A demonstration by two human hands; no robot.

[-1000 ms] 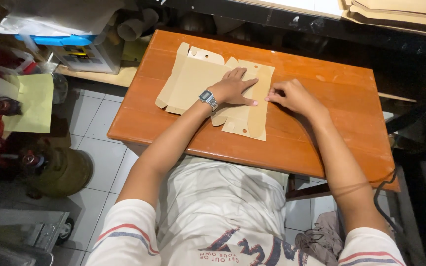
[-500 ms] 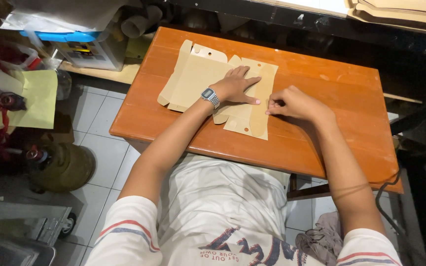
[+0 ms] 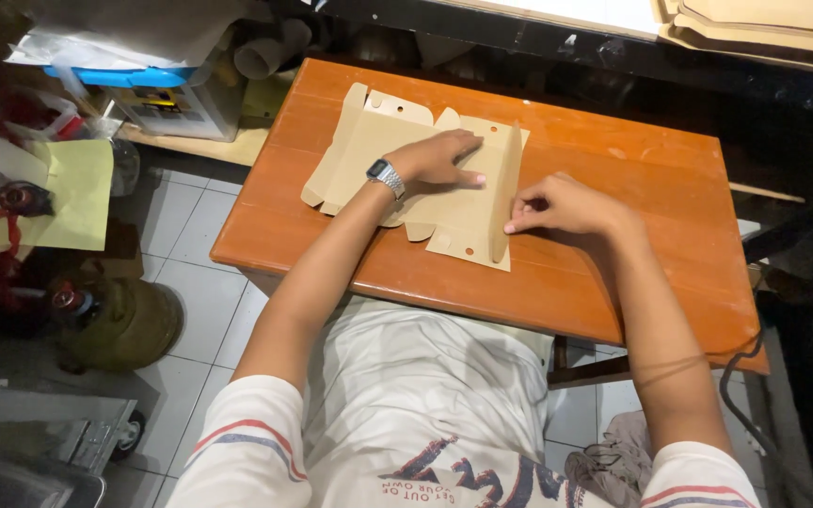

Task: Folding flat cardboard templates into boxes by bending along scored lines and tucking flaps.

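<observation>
Tan cardboard, die-cut into a flat box blank (image 3: 406, 169) with tabs and small round holes, lies on the left half of a small orange-brown wooden table (image 3: 613, 273). Its right-hand panel (image 3: 508, 193) stands raised almost upright along a crease, while the rest lies flat on the wood.

The left hand (image 3: 439, 158), with a metal wristwatch (image 3: 386, 176) on its wrist, lies open and palm-down on the flat middle of the blank, fingers stretched toward the crease, pinning the sheet rather than gripping it. The right hand (image 3: 562, 205) sits just to the right of the raised panel, fingers curled loosely, its fingertips (image 3: 512, 226) touching the panel's outer face near the lower end; it appears to push rather than pinch, though whether the thumb catches the edge cannot be told.

For a clean fold, the flat hand would do best pressing close to the crease so the sheet does not slide or lift, while the other hand pushes evenly along the panel's length, not only at one end, so that the fold follows the scored line and the panel does not buckle.

Beyond the table, more tan sheets (image 3: 764, 23) are stacked at the upper right. To the left, over a grey tiled floor (image 3: 190, 273), are a box with a blue lid (image 3: 157, 94), a yellow paper (image 3: 77, 193) and an olive-green gas cylinder (image 3: 119, 325).
</observation>
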